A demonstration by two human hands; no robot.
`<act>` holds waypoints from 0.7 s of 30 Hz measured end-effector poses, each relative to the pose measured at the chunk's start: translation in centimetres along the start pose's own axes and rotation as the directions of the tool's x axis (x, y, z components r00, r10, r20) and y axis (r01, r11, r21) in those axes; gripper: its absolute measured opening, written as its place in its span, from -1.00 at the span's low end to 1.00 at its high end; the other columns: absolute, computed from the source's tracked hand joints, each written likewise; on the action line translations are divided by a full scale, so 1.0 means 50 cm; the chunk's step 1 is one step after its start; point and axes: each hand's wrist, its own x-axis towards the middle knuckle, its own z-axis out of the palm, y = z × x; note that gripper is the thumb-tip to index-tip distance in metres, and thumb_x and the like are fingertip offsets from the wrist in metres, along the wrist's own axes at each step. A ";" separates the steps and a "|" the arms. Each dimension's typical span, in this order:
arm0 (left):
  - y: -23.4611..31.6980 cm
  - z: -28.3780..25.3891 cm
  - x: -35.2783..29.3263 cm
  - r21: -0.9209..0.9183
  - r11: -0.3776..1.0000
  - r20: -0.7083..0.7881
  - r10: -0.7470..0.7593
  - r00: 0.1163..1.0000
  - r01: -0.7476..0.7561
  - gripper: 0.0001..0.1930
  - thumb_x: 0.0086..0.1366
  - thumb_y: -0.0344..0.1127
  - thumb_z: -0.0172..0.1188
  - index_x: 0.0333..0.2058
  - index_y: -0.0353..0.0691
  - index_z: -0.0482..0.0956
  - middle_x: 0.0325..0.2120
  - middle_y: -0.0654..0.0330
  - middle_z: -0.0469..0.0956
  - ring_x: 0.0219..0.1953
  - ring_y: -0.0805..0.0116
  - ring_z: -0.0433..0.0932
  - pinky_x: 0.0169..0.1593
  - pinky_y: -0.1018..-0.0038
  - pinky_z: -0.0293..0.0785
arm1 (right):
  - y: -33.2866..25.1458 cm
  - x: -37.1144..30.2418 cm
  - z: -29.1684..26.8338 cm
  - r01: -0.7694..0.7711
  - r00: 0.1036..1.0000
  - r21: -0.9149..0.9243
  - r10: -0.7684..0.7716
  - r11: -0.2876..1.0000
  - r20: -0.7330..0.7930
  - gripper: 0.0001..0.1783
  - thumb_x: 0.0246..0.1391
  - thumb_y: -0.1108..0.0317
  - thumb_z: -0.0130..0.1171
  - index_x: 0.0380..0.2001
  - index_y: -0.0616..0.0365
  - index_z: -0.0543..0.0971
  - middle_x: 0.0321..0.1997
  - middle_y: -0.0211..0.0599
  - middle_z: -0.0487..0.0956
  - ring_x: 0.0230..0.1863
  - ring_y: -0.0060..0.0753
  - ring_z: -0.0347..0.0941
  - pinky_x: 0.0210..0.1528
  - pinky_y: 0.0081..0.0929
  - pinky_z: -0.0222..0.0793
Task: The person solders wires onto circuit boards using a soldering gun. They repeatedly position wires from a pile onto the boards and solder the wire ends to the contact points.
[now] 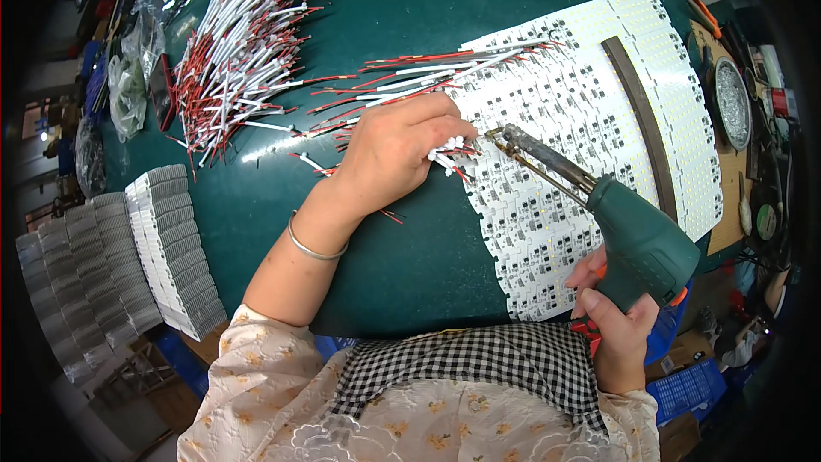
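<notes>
At the left edge of the white circuit-board sheet [513, 205], your left hand [395, 150] pinches red-and-white wires [446, 156]; its palm is hidden. Your right hand [617, 325] grips the green soldering gun [646, 239], its handle partly covered. Tip [496, 134] near the wires, contact unclear. Green tabletop [410, 269] shows between your left forearm [293, 278] and the sheet.

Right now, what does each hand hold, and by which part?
Right hand: the green soldering gun, by its handle. Left hand: a wire bundle; the exact grip is hidden.
</notes>
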 end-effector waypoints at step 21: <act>0.008 -0.005 0.004 0.019 0.999 -0.004 0.039 0.999 -0.038 -0.68 -0.16 -0.68 0.10 -0.39 -0.19 0.59 -0.47 0.24 0.52 -0.44 0.27 0.54 -0.48 0.40 0.46 | -0.020 0.004 0.022 0.001 0.985 0.000 -0.001 1.000 -0.173 -0.43 -0.22 0.48 0.19 -0.05 0.44 0.32 -0.39 -0.05 0.50 -0.57 -0.48 0.41 -0.62 -0.66 0.35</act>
